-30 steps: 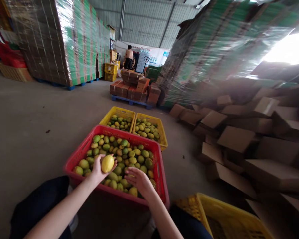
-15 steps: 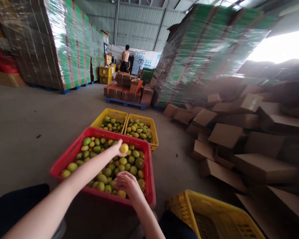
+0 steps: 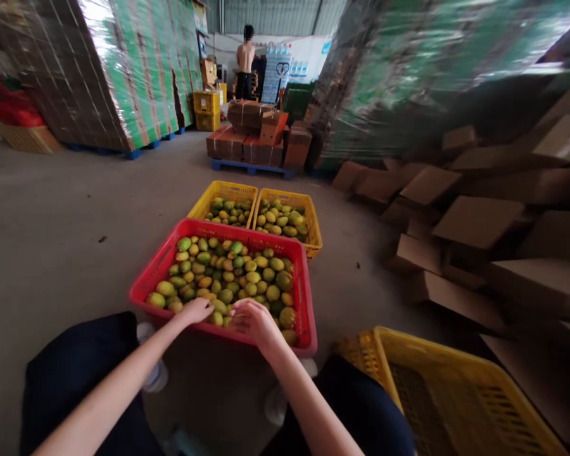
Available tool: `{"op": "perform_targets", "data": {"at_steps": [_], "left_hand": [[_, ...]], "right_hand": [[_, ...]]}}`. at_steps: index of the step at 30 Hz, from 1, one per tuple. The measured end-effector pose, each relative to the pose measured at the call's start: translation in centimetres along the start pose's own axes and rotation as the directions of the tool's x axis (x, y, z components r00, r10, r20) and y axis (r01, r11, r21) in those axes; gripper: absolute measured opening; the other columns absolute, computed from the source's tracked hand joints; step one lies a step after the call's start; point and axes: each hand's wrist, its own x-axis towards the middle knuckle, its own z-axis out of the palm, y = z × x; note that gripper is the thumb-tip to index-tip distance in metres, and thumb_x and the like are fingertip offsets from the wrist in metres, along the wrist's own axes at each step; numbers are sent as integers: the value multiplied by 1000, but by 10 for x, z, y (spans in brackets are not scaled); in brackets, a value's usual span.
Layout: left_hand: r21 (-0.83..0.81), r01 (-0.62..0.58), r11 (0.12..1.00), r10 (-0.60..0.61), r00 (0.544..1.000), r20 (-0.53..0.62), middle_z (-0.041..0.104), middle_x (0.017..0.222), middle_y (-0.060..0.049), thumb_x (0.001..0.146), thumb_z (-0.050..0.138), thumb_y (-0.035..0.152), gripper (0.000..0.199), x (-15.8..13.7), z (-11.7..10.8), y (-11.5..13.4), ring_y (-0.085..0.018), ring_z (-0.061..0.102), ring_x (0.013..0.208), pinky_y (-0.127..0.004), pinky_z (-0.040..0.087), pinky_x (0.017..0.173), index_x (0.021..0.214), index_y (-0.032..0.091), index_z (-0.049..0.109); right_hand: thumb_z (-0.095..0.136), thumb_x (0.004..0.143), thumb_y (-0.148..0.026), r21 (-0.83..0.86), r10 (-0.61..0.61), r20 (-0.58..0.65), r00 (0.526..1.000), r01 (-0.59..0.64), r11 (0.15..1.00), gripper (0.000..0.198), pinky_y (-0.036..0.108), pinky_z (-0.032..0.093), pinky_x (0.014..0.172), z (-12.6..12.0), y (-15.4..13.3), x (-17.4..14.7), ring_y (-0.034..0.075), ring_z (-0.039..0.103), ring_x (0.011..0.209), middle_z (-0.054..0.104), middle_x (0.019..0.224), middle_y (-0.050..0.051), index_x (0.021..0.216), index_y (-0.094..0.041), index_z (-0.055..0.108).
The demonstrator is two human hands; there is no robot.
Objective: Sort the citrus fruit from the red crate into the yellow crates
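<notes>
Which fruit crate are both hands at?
The red crate: left hand and right hand are both at its near side. The two yellow fruit crates stand beyond it.

Smooth, oval, green-to-yellow fruits (image 3: 253, 277) lie loosely heaped at mixed angles, touching one another, inside an upright, rectangular red plastic crate (image 3: 306, 304) with slotted walls, most sitting below its rim.

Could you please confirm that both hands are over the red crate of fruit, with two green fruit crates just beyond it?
The two crates beyond are yellow, not green, as the head view shows; the left hand and right hand are over the red crate of fruit.
</notes>
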Motion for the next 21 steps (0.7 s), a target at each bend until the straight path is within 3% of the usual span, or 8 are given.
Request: {"op": "perform_targets", "data": {"at_steps": [3,10,15,17,19,21], "left_hand": [[129,30,991,-28,999,-16,64,65,-6,67,65,19,27,-6,3,-32,-31,59,103,-37,39,91,46,21,48],[237,-1,971,15,998,-58,67,78,-10,74,60,27,17,5,11,-50,-34,58,104,-40,36,91,58,22,55],[285,-35,958,61,995,-83,68,85,-9,76,60,29,6,3,13,-51,-31,62,95,-39,38,89,73,24,63],[329,-67,942,102,991,-90,69,90,-8,77,58,26,9,2,13,-48,-28,63,92,-35,40,85,81,24,65],[422,-107,900,138,989,-45,70,96,-7,79,54,21,16,1,12,-44,-23,63,92,-30,41,83,88,24,67],[544,-133,829,138,990,32,71,98,-5,82,49,19,23,1,13,-41,-20,64,94,-26,41,80,95,24,67]], "right_hand": [[63,61,-29,-49,34,5,999,-34,998,16,24,45,55,2,13,4,12,61,52,68,66,1,70,-16,62],[59,62,-27,-75,146,-85,986,-152,985,15,25,46,56,-10,36,10,14,64,54,67,64,0,72,-16,63],[61,65,-26,-65,184,-110,977,-192,979,13,25,46,56,-36,20,17,13,63,54,67,67,2,74,-16,62],[59,70,-27,-152,235,-112,966,-250,956,13,24,48,58,-56,6,23,12,64,56,68,71,3,76,-16,61],[51,78,-27,-425,268,-184,946,-322,846,15,26,50,60,-77,-8,35,12,65,59,68,76,5,79,-15,60],[43,84,-23,-683,206,-294,933,-356,638,18,27,51,59,-96,-22,53,12,64,59,67,77,6,81,-14,59]]}}
